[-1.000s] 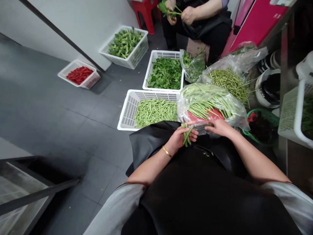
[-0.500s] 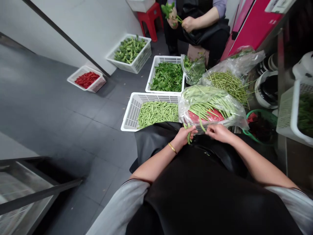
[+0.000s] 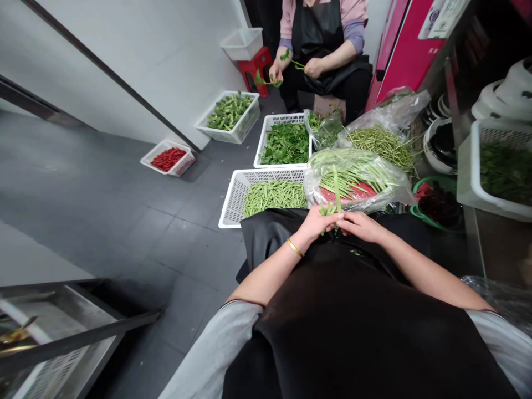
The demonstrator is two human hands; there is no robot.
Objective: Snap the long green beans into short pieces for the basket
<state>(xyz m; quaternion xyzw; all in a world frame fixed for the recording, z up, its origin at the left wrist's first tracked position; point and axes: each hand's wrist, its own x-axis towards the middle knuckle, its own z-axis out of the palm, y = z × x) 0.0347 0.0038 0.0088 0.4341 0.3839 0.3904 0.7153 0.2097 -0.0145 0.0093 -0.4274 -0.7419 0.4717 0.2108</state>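
Over my lap my left hand (image 3: 318, 223) is closed around several short pieces of green bean (image 3: 328, 209). My right hand (image 3: 359, 226) meets it, fingers pinched on the lower end of a long green bean (image 3: 336, 188) that points up and away from me. Just beyond my hands lies a clear plastic bag (image 3: 399, 188) of long green beans, with something red showing inside. To its left a white basket (image 3: 231, 199) holds many short cut bean pieces. My fingers partly hide the pieces in my left hand.
A white basket of leafy greens (image 3: 286, 143) stands beyond. Farther left are baskets of green stems (image 3: 230, 112) and red peppers (image 3: 168, 159). A co-worker (image 3: 322, 50) sits opposite holding leafy stems. A green basin (image 3: 438, 205) and steel counter (image 3: 474, 233) are at right.
My right hand has moved left to meet my left hand, and the long bean now stands up between them. The view has shifted. The co-worker's hands have spread apart with the stems.
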